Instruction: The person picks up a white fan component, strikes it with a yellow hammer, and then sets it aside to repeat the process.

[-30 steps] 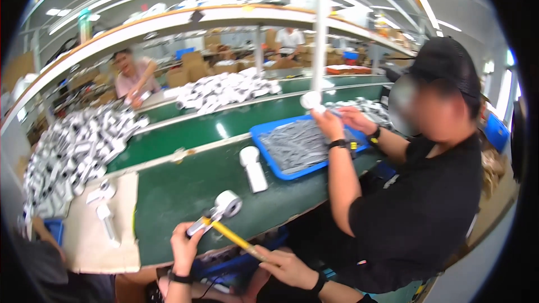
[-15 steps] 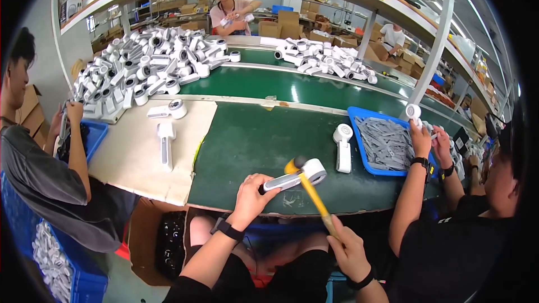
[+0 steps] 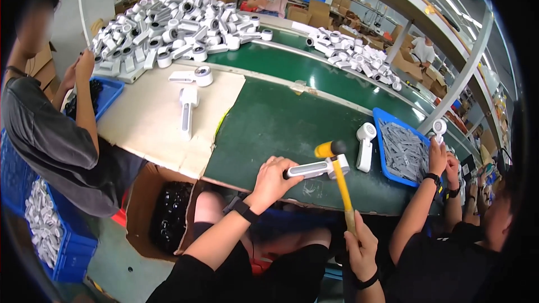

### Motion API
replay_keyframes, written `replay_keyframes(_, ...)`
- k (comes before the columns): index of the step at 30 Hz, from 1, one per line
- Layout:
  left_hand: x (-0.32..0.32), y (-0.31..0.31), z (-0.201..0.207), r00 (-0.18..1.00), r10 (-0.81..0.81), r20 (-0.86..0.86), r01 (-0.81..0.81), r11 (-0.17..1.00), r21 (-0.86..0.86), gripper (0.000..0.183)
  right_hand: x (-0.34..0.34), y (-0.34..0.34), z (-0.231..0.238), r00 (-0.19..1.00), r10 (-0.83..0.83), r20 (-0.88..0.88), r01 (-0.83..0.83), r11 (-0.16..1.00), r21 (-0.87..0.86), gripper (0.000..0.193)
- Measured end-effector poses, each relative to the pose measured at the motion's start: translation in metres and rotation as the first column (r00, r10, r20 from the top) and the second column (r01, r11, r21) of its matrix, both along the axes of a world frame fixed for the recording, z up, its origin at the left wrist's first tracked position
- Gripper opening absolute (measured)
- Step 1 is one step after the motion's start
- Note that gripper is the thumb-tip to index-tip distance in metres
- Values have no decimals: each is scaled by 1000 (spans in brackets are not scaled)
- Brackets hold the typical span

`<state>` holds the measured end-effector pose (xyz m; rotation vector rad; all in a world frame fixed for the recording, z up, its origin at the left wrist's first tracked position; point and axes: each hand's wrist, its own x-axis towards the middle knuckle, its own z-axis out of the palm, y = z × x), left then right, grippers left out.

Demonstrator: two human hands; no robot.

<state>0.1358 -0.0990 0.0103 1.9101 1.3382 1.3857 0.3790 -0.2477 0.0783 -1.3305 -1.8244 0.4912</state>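
My left hand (image 3: 272, 184) is closed around the handle end of a white-and-grey handheld device with a round head (image 3: 310, 170), holding it low over the front of the green bench. My right hand (image 3: 362, 246) grips a mallet (image 3: 344, 186) near the bottom of its yellow handle. The mallet's yellow-and-black head is over the device's round end; whether they touch, I cannot tell. Another such device (image 3: 365, 148) lies to the right on the bench. Two more, one upright in view (image 3: 187, 113) and one sideways (image 3: 193, 76), lie on the beige board at left.
A blue tray (image 3: 377, 129) of grey strips sits at right, beside a co-worker's hands (image 3: 439, 160). Another co-worker sits at left by a blue bin (image 3: 114, 91). Large piles of devices (image 3: 174, 28) lie beyond. A cardboard box (image 3: 141, 213) stands below the bench.
The view has swung, shifting the scene. The mallet's head has lifted and turned, its black end now pointing right. My left hand still holds the device.
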Motion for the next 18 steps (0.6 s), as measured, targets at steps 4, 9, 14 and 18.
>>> replay_keyframes(4,-3,0,-5,999,45,-27,-45,999,18,25,-7,8,5,984,86,154,-70,992,-105,53)
replay_keyframes(9,0,4,-4,1000,28,5,-27,999,-38,26,-7,-1,-4,1000,8,-4,-8,998,-64,52)
replay_keyframes(14,-3,3,-5,998,53,-19,-53,998,-31,23,-11,2,5,975,141,171,-137,990,-35,52)
replay_keyframes(18,0,2,-4,999,48,24,-47,998,-38,23,-12,3,-1,991,78,108,-75,997,-28,53)
